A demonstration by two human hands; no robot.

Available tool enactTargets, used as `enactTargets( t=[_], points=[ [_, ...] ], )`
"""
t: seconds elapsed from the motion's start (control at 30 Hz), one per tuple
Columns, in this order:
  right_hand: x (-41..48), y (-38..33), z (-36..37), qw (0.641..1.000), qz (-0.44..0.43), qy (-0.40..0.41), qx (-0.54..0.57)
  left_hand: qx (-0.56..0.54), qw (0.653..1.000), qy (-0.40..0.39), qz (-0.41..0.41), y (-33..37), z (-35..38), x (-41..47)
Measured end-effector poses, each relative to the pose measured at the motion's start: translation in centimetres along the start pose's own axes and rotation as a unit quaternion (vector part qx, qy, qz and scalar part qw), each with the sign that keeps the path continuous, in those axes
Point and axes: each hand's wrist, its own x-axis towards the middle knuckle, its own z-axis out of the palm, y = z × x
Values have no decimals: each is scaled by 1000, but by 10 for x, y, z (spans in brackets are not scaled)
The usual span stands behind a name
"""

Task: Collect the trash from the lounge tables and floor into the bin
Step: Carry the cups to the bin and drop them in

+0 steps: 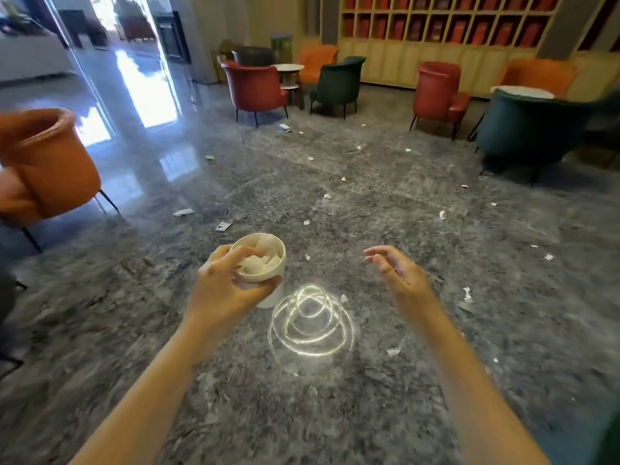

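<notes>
White paper scraps [327,196] litter the floor [302,414]; the left hand [224,290] clasps the bin [273,297] (already part full), the right hand [392,273] hangs, fingers released. Better keep the bin level, stooping for the nearest scrap [344,298].

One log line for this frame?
phase: floor pickup | left grip: holds white tub with paper scraps inside | right grip: open, empty | floor litter: scattered ahead, not yet collected
</notes>
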Motion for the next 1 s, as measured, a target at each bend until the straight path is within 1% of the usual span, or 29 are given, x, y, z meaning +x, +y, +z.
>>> enactTargets(
  t=[0.13, 0.37, 0.57, 0.7, 0.8, 0.9, 1.0],
  points=[
    [24, -9, 31, 1000, -13, -15, 1, 7, 1000, 6, -11, -25, -33, 7],
    [55, -5, 75, 996, -38, -80, -1, 21, 993, 95, -62, -65, -53, 2],
    [99, 8, 123, 979, -87, -181, -22, 39, 979, 150, -132, -107, -65, -10],
    [144, 12, 166, 955, -141, -261, -30, 56, 962, 203, -175, -129, -75, -8],
    [173, 9, 201, 925, -175, -336, -37, 32, 944, 256, -206, -136, -85, -7],
    [196, 0, 235, 892, -211, -398, -30, 40, 916, 322, -236, -142, -94, -11],
    [214, -14, 274, 862, -245, -444, -8, 95, 886, 368, -264, -149, -101, -19]
  ],
)
